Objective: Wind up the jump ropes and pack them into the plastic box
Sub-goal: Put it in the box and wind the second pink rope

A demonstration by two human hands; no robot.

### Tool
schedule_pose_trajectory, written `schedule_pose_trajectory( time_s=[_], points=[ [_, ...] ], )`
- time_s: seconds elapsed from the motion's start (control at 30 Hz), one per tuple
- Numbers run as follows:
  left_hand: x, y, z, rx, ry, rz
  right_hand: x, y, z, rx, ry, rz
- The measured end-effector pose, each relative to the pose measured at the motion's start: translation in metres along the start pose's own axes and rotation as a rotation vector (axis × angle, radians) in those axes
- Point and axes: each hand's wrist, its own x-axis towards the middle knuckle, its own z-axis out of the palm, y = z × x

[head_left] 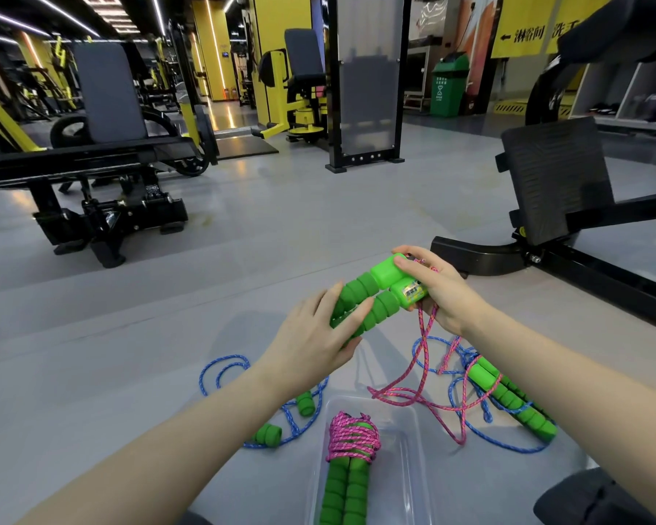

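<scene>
Working on the pink-corded jump rope with two green foam handles (379,293) right now, held up over the grey gym floor (281,221) with the handles side by side. Right hand (436,293) clamped round the chunky counter ends, fingers curled tight, a bit of cord caught underneath. Left hand (319,327) on the foam ends, fingers nearly straight and together on top, thumb tucked below, so pinching them lightly. No winding on this one yet: loose pink cord (425,358) hanging down to the floor and crossing a blue one there.

Already done: one wound pink rope (351,445), cord wrapped tight round its green handles, lying inside the clear plastic box (413,414) at the bottom of the view.

Still to go, besides the one in hand: a blue-corded rope with green handles (515,403) on the right, near the box and tangled with the pink cord, plus a loose blue cord (220,373) on the left with two green handle ends (267,433) close by. Hard to say whether just two blue ropes. Roughly a quarter through, at a guess.
</scene>
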Motion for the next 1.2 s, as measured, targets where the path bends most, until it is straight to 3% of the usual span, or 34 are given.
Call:
schedule_pose_trajectory(
  time_s=[0.77, 1.2],
  points=[
    [-0.020, -0.006, -0.002, 0.144, -0.067, 0.289, -0.003, 0.011, 0.003, -0.011, -0.006, 0.051],
    [-0.008, -0.003, -0.015, 0.172, -0.008, 0.279, -0.001, 0.012, 0.001, -0.013, -0.001, 0.083]
  ],
)
